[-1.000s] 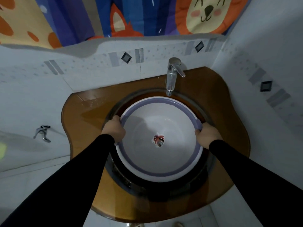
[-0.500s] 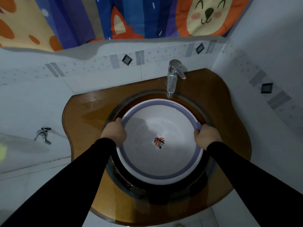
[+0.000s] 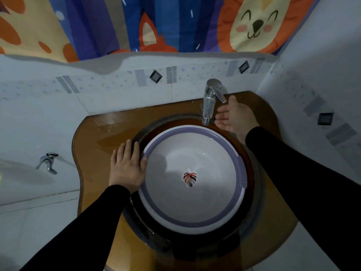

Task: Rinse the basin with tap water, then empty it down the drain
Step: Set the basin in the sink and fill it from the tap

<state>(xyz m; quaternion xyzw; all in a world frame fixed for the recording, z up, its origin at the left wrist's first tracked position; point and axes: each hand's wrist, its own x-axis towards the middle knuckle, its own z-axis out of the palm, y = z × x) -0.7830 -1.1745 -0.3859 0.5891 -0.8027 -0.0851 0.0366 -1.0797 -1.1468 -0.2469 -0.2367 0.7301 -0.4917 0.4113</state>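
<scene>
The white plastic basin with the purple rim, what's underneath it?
The white plastic basin with the purple rim sits in a dark round sink bowl set into an amber countertop. The basin hides the sink's bottom and drain.

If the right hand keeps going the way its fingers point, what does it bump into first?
Most likely the tap. The right hand is open beside it, fingers aimed at its shiny body, though depth is hard to judge.

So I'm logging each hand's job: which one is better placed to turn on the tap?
Right hand: open, right beside the faucet lever. Left hand lies flat at the basin rim.
</scene>
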